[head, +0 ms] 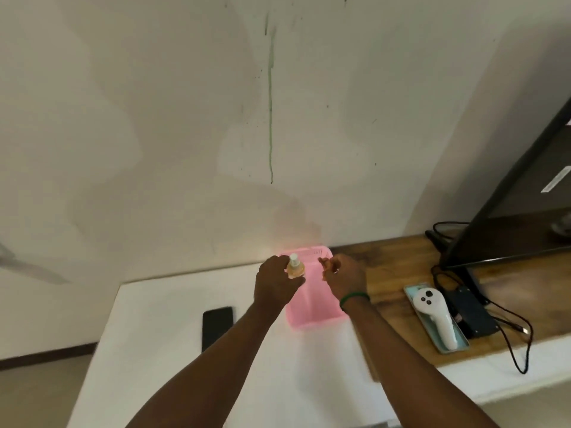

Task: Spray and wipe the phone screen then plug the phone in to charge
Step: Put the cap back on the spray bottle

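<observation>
Head view:
- Left hand (276, 282) was curled round small spray bottle (295, 267), held upright over far end of pink basket (312, 316).
- Bottle was little, pale orange, with white top.
- Right hand (344, 278) was just right of bottle, fingers bent; too blurry to tell if it held anything.
- Phone (217, 327) lay flat on white table (154, 335), left of left hand and nearer to person.
- Phone was black, screen dark.
- Black cable (524, 329) lay well right of right hand.

The basket (312, 308) is matt pink plastic, the spray bottle (295, 266) translucent plastic, the phone (216, 325) glossy black, the table (154, 319) smooth matt white, the desktop (389, 261) grained wood.
</observation>
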